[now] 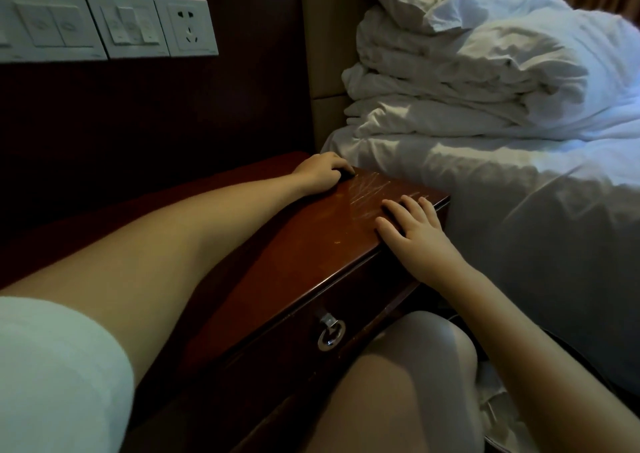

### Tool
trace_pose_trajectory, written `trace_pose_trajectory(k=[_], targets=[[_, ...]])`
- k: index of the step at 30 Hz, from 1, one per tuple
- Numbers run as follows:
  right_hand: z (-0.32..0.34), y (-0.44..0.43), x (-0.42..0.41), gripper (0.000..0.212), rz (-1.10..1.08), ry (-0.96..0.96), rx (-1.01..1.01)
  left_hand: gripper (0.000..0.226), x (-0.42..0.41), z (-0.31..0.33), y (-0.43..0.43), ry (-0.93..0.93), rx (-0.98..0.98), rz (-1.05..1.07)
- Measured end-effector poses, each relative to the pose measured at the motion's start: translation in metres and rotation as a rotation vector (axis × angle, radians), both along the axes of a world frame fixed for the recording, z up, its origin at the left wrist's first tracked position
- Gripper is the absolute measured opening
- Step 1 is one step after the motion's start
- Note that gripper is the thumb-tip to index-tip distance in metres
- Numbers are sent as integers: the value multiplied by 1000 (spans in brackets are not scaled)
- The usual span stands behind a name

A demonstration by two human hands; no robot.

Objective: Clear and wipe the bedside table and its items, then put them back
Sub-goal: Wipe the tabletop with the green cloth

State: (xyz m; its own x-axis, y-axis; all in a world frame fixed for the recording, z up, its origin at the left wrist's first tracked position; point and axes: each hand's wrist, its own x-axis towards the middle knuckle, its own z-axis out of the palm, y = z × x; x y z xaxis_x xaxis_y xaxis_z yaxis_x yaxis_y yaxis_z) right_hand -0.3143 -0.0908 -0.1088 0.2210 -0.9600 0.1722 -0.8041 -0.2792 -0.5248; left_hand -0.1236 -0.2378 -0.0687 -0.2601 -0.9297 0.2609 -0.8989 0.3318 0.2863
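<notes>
Glossy, dark red-brown wooden worktop (311,244), set close beside the bed (519,182). Marked with pale scratches (372,192) near the far right corner. Fitted in front with one shut drawer (367,296), metal ring pull (331,334) hanging at its middle.

Single head view, looking down-forward, close over bedside table (311,244); bed (519,175) at right.

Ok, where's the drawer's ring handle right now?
Head view, low centre: the ring handle hangs on the drawer front, below the right hand lying flat on the tabletop, left of the person's knee.
</notes>
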Motion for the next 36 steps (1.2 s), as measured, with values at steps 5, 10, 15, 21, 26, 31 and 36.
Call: trace_pose_trajectory(k=[5,10,15,21,26,31,36], targets=[[-1,-1,0,56,-1,-4,-7,36,4,-1,24,-10,-5,-80],[1,2,1,54,-4,7,-21,35,9,-5,50,6,-20,-152],[2,3,1,53,3,22,-22,36,12,-5,82,23,-19,-209],[0,1,1,54,-14,-8,-18,37,13,-5,128,-20,-21,-283],[-2,0,1,54,-15,-22,-30,37,14,-6,156,-14,-31,-343],[-3,-1,1,52,-18,-19,-37,36,13,-5,153,27,-5,-326],[-2,0,1,51,-8,-6,-38,37,8,-3,142,59,-9,-173]])
